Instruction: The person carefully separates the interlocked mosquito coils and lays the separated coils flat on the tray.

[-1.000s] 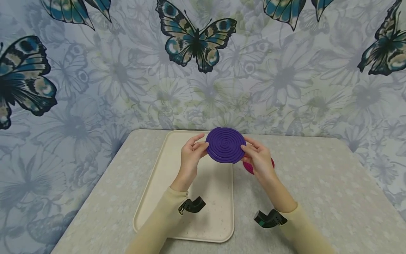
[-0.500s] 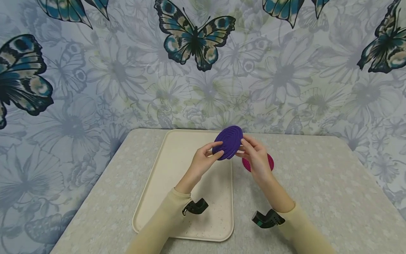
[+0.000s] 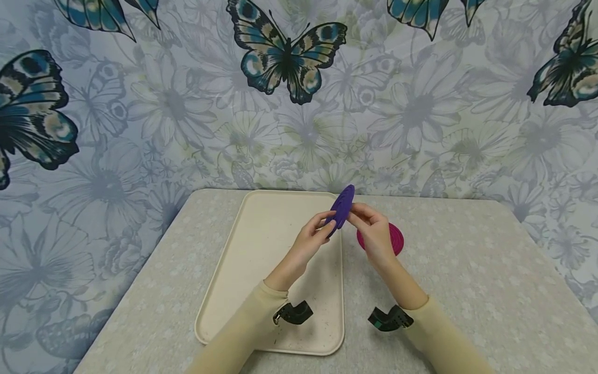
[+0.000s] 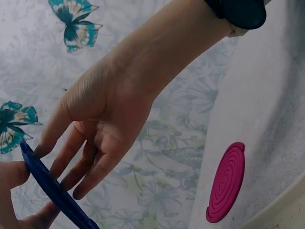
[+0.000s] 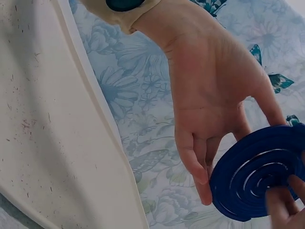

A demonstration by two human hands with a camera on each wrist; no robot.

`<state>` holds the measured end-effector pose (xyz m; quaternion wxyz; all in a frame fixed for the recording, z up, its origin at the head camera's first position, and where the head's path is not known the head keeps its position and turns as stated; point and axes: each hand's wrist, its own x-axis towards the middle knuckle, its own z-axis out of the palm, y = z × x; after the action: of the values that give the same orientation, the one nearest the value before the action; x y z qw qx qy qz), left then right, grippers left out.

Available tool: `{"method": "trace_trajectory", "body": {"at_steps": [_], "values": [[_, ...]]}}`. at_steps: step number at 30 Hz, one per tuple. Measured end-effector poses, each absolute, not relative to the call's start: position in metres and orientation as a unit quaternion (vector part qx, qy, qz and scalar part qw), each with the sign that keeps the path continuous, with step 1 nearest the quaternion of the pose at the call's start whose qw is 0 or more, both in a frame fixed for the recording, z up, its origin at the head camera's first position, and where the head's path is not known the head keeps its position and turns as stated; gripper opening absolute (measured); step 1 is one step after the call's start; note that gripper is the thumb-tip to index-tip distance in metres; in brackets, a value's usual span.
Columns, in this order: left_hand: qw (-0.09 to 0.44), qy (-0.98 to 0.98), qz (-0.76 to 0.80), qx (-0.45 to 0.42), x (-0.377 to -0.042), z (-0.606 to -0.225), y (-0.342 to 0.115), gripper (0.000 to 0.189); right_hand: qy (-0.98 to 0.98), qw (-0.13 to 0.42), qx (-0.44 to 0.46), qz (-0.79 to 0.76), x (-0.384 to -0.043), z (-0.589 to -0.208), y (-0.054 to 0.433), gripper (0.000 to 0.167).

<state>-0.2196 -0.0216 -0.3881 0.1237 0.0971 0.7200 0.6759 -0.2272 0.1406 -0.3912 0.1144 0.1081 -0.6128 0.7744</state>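
A purple ridged spiral disc, like a coaster, is held tilted nearly edge-on above the right edge of the tray. My left hand pinches its lower left rim between thumb and fingers. Facing it, my right hand has thumb and fingertips against the disc's other side. In the right wrist view the blurred right fingertips lie over the spiral face, near its centre. Behind the right hand, a pink spiral disc of similar make lies flat on the table.
A cream tray with small dark specks lies on the table, left of centre. Grey patterned cloth covers the table. Behind its far edge rises a wall printed with flowers and butterflies. Each wrist wears a black camera band.
The purple disc has turned from face-on to nearly edge-on and shifted slightly right. The left hand moved right with it. My right hand's grip on the rim has changed to fingertips against the face.
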Motion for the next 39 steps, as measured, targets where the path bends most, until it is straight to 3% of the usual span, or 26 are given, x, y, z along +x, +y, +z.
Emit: {"method": "trace_trajectory", "body": {"at_steps": [14, 19, 24, 29, 36, 39], "values": [[0.130, 0.723, 0.670, 0.106, -0.2163, -0.3884, -0.0196, 0.048, -0.618, 0.091, 0.114, 0.773, -0.2269, -0.3985, 0.1356, 0.019], [0.134, 0.724, 0.668, 0.106, -0.2152, -0.3858, -0.0214, 0.055, -0.651, 0.069, 0.124, 0.746, -0.2259, -0.3981, 0.1358, 0.034], [0.135, 0.726, 0.668, 0.094, -0.2152, -0.3828, -0.0235, 0.056, -0.697, 0.028, 0.129, 0.705, -0.2272, -0.3978, 0.1364, 0.038], [0.118, 0.742, 0.655, 0.079, -0.2162, -0.3844, -0.0220, 0.053, -0.676, 0.001, 0.109, 0.729, -0.2280, -0.3990, 0.1340, 0.040], [0.070, 0.760, 0.642, 0.076, -0.2179, -0.3893, -0.0203, 0.049, -0.607, -0.016, 0.040, 0.793, -0.2290, -0.3972, 0.1318, 0.026], [0.034, 0.762, 0.644, 0.064, -0.2191, -0.3886, -0.0216, 0.048, -0.595, -0.029, 0.002, 0.803, -0.2305, -0.3956, 0.1333, 0.035]]}}
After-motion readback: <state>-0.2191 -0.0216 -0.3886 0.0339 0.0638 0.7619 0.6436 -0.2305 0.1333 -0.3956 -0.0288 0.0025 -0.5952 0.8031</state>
